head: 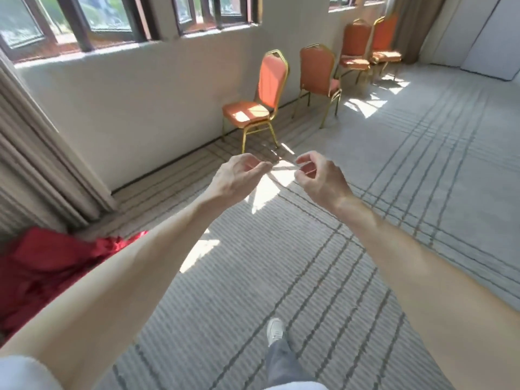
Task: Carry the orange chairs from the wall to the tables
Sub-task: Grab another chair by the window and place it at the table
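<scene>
A: So, how many do I count along the wall (140, 108)?

B: You have four, all orange, in one row under the windows (112, 21): the nearest chair (270, 80), the second chair (316, 69), the third chair (354, 40) and the farthest chair (385, 35). The last two stand just beside each other, far right.

A: How do they look?

B: Each has a padded orange seat and a tall orange back in a thin gold frame. All stand upright on the grey striped carpet (422, 170), with sun patches on the seats.

A: And my hands?

B: Two, both raised ahead of you on outstretched arms, apart from the nearest chair. Your left hand (236, 177) and right hand (320, 178) are near each other, not touching, fingers loosely curled, holding nothing.
</scene>
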Motion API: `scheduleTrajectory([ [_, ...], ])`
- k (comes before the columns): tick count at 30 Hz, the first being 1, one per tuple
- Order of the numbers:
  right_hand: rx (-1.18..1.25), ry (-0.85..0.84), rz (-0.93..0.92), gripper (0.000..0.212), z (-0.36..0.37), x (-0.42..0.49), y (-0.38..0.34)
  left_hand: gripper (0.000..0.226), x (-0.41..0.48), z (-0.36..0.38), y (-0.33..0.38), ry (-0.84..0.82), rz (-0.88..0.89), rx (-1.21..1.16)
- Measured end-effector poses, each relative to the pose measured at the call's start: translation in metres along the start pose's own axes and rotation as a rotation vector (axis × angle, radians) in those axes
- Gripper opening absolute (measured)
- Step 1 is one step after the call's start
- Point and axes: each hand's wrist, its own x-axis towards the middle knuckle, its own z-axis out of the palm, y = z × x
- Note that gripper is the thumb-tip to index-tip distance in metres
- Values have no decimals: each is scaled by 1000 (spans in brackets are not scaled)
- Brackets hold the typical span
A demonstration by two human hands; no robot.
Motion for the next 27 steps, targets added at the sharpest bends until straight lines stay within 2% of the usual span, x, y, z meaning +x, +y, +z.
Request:
scheduleTrajectory([
  [3, 26, -48, -42, 23, 34, 80, 1, 35, 66, -24, -23, 48, -68, 41],
  [5, 23, -76, -77, 24, 50, 129, 5, 39, 114, -34, -30, 71, -91, 24],
  [11, -5, -148, -186, 25, 74, 289, 8, 35, 253, -56, -39, 184, -189, 58],
  [17, 145, -119, -178, 27, 111, 400, 8, 29, 336, -70, -66, 219, -239, 45],
  [21, 162, -149, -205, 32, 138, 480, 15, 28, 415, -81, -94, 296, -276, -72],
  [27, 144, -150, -177, 34, 152, 608, 41, 29, 552, -80, -140, 279, -264, -117],
])
